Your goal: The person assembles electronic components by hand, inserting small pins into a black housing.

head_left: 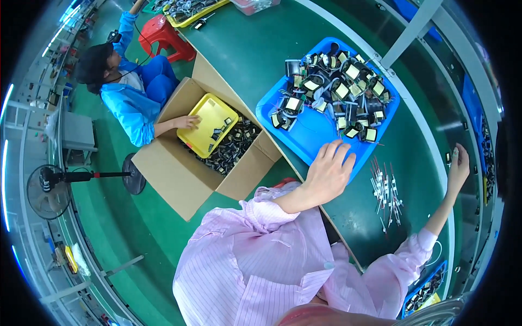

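Note:
A blue tray on the green worktable holds a heap of small black coil parts with pale yellow faces and wire leads. My left hand lies over the tray's near edge, its fingers apart and slightly bent, with nothing seen in them. Far to the right, my right hand reaches past the white edge strip, fingers extended. A small dark part is just left of its fingers; no part shows clearly in its grasp. Between my hands, several thin white-and-red wire leads lie loose on the table.
At left, a co-worker rests a hand on a yellow tray inside an open cardboard box of black parts. A metal post rises beyond the blue tray. A red stool and fan stand on the floor.

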`<state>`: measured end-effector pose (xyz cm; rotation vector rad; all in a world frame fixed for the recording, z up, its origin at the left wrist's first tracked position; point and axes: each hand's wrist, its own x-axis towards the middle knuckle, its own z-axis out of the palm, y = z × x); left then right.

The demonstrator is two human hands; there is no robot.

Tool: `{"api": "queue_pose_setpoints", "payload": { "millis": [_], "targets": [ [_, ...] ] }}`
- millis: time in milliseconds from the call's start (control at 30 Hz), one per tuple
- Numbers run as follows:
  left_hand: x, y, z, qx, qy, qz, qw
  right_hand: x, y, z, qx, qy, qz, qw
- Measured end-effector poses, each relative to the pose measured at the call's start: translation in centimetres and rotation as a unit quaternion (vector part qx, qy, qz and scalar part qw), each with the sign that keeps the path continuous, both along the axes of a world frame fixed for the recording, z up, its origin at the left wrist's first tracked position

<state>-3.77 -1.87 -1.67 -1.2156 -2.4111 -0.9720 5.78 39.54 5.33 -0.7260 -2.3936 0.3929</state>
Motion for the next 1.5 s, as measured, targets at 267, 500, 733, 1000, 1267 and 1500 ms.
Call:
{"api": "queue_pose_setpoints", "payload": {
  "millis": [267,500,733,1000,1267,1500],
  "targets": [
    [-1.8,0.2,1.0,-0.023,-0.010,0.003,1.000,2.5,-23.0,3.6,-0.051,-0.312,0.262,0.912],
    [-1.7,0.5,0.9,-0.058,-0.020,-0.018,0.998,5.1,-26.4,-2.3,0.044,-0.337,0.106,0.935],
    [0.2,1.0,1.8,0.007,-0.027,-0.056,0.998,4.7,-24.7,-4.5,0.026,-0.231,0.080,0.969],
    [3.4,2.7,0.8,0.121,-0.043,-0.170,0.977,5.0,-24.0,-4.1,0.036,-0.145,0.085,0.985],
    [3.8,4.0,1.1,0.048,-0.005,-0.221,0.974,6.2,-24.1,-3.6,-0.124,-0.050,0.066,0.989],
    [3.8,4.2,0.1,-0.001,0.010,-0.239,0.971,5.9,-24.9,-3.7,-0.133,-0.067,0.079,0.986]
  ]
}}
